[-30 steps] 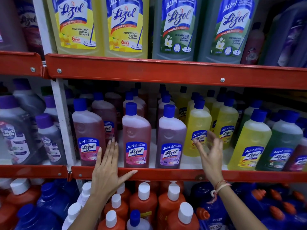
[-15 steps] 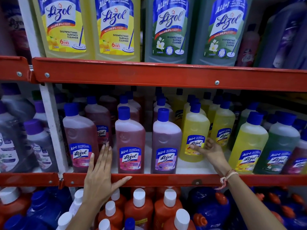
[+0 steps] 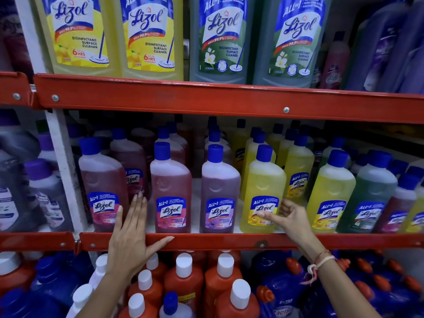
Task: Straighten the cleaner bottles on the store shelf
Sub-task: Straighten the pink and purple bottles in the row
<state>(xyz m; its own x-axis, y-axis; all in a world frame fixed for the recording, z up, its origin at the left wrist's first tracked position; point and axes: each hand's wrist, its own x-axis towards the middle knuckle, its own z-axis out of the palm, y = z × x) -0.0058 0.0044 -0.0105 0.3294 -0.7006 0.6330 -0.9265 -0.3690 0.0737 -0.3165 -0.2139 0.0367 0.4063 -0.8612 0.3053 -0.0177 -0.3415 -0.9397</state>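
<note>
Lizol cleaner bottles with blue caps fill the middle shelf. Its front row holds two pink bottles (image 3: 101,177) (image 3: 171,180), a purple one (image 3: 220,180) and a yellow bottle (image 3: 263,180). My right hand (image 3: 291,219) grips the yellow bottle low down, thumb across its label and fingers curled at its right side. The bottle stands upright, level with the front row. My left hand (image 3: 130,237) lies flat and open over the red shelf lip (image 3: 229,241). Its fingertips reach up between the two pink bottles, and its thumb rests on the lip.
More yellow (image 3: 330,191) and green (image 3: 371,191) bottles stand to the right, with further rows behind. Large Lizol bottles (image 3: 149,35) fill the shelf above. Orange bottles with white caps (image 3: 183,276) and blue bottles sit below. A white upright post (image 3: 64,168) divides off grey bottles at the left.
My right hand has taken hold of the yellow bottle and drawn it forward to the shelf's front edge. My left hand has stayed on the shelf lip.
</note>
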